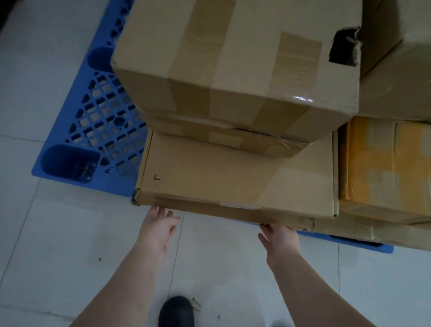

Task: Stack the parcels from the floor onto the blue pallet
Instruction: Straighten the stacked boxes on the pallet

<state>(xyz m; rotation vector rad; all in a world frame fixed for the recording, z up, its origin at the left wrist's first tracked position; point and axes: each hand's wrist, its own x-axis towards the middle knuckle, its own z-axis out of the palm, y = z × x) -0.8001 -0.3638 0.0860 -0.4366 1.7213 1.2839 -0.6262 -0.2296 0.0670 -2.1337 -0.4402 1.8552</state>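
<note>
We note a flat brown parcel (236,180) lying on the blue pallet (92,126), its near edge overhanging the pallet's front toward the person. On it sits a thin parcel (224,138), and on that a large taped carton (233,60) with a white label at its far edge and a torn hole near its right top corner. To the right an orange-taped parcel (396,168) rests on another flat carton (375,232), just beside the flat brown parcel; a further carton (421,64) stands behind it.

We record the left hand (157,230) at the near-left corner of the flat brown parcel, fingers (156,211) spread and loose, their tips touching or just under the lower front edge; we cannot tell which. The right hand (281,238) is at the same front edge, toward its right end, fingers (268,226) extended with the tips hidden beneath the cardboard. Neither hand is closed around the parcel; both appear released, set against its front edge.

Two dark shoes (177,319) stand on the pale tiled floor (46,239) below the arms, well apart from the pallet.
</note>
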